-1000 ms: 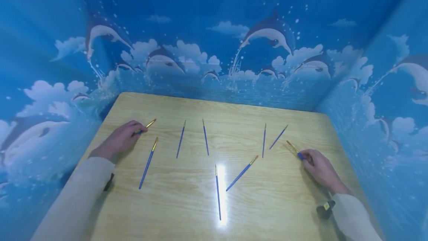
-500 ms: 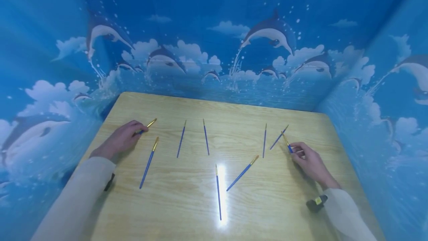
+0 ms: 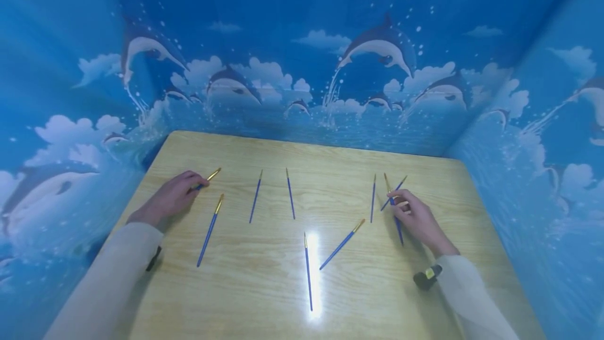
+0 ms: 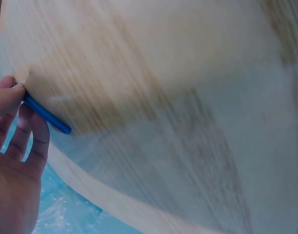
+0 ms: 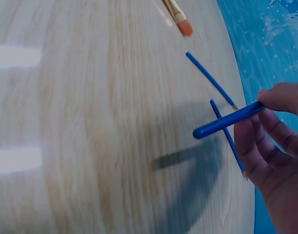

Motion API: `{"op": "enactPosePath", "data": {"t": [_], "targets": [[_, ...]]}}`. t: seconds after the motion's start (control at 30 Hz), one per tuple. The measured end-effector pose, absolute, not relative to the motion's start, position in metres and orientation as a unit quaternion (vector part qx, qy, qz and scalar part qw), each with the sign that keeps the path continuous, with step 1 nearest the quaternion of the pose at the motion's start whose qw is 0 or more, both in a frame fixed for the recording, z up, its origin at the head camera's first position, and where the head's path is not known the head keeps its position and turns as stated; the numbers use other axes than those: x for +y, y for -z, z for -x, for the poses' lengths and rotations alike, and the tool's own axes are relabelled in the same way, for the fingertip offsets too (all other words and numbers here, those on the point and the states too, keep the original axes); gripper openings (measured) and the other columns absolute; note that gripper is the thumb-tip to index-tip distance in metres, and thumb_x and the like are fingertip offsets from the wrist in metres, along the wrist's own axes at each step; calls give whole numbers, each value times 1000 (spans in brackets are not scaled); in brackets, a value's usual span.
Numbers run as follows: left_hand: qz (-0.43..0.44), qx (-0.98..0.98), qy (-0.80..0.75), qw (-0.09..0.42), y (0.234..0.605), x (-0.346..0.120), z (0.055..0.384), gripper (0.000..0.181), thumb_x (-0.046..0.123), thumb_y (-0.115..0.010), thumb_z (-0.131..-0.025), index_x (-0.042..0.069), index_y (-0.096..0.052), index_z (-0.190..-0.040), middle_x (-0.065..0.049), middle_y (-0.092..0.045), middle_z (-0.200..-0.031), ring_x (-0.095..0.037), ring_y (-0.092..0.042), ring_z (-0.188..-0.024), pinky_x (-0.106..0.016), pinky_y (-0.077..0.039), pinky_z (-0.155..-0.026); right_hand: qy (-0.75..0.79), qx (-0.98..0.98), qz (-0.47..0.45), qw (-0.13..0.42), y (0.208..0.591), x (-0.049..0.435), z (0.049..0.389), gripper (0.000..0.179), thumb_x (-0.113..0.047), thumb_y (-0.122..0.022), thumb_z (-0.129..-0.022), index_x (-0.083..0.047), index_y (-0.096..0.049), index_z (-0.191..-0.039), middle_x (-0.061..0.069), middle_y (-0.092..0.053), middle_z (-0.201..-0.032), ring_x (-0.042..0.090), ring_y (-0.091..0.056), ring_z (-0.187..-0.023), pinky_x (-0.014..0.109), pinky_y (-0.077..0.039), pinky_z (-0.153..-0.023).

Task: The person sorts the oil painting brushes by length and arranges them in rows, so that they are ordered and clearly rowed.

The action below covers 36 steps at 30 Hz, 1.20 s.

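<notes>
At the table's left side my left hand (image 3: pixel 172 197) pinches a blue paintbrush (image 4: pixel 46 115) with a gold ferrule; the bristle end points to the back right. My right hand (image 3: pixel 417 219) pinches another blue paintbrush (image 5: pixel 227 121) between thumb and fingers. In the right wrist view its handle end is raised off the wood and casts a shadow. A thin paintbrush (image 3: pixel 400 184) lies under and behind that hand, partly hidden by it. Just left of it lies a second thin paintbrush (image 3: pixel 373 198). Nearest the left hand is a wide paintbrush (image 3: pixel 210 230) on the table.
Two thin brushes, a left one (image 3: pixel 256 196) and a right one (image 3: pixel 290 193), lie at the back middle of the wooden table (image 3: pixel 255 287). Nearer the front are a slim brush (image 3: pixel 308 272) and a wider brush (image 3: pixel 342 244). A dolphin-print curtain (image 3: pixel 283 30) surrounds the table's back and sides.
My right hand has moved left and slightly back with its paintbrush, which has turned so its bristles point away toward the back. My left hand has stayed in place.
</notes>
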<state>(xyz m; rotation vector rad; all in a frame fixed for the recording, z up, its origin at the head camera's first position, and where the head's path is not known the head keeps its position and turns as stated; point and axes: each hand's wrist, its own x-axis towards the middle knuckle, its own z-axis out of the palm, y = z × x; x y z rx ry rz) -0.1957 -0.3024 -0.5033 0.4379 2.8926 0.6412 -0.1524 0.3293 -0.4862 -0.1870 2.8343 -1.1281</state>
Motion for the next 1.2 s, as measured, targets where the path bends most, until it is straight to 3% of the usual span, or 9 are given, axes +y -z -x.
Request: {"op": "enactPosePath", "data": {"t": [0.43, 0.67, 0.83, 1.07, 1.2], "targets": [[-148, 963, -213, 72, 505, -303, 197, 31, 2, -60, -108, 5, -69, -138, -22, -63, -141, -47, -58, -136, -67, -48, -117, 386, 920, 54, 51, 481, 287, 171, 35, -10, -67, -107, -5, -65, -142, 21, -69, -128, 28, -72, -101, 27, -60, -81], [-136, 964, -212, 84, 505, -302, 198, 33, 3, -59, -109, 5, -67, -141, -22, -61, -145, -47, -56, -140, -68, -46, -119, 405, 911, 51, 62, 481, 267, 178, 38, -4, -65, -104, -3, -64, -142, 22, -67, -128, 26, -70, -95, 27, -60, -72], [-138, 963, -215, 87, 505, -302, 197, 33, 3, -59, -109, 5, -67, -141, -22, -61, -145, -48, -56, -140, -68, -46, -119, 413, 906, 59, 69, 481, 255, 183, 38, -5, -66, -105, -4, -63, -143, 22, -66, -129, 25, -70, -86, 34, -62, -66], [-134, 961, -227, 87, 506, -304, 196, 33, 3, -59, -109, 6, -67, -141, -22, -61, -145, -48, -56, -139, -69, -46, -118, 410, 908, 49, 76, 482, 232, 194, 39, -9, -67, -105, -7, -64, -143, 20, -65, -131, 31, -75, -101, 34, -63, -76], [-128, 961, -228, 88, 507, -304, 197, 34, 3, -58, -109, 6, -66, -142, -23, -60, -146, -49, -55, -140, -70, -45, -119, 409, 908, 30, 83, 483, 217, 202, 39, -9, -66, -104, -7, -63, -143, 20, -62, -133, 30, -74, -102, 32, -62, -78]]}}
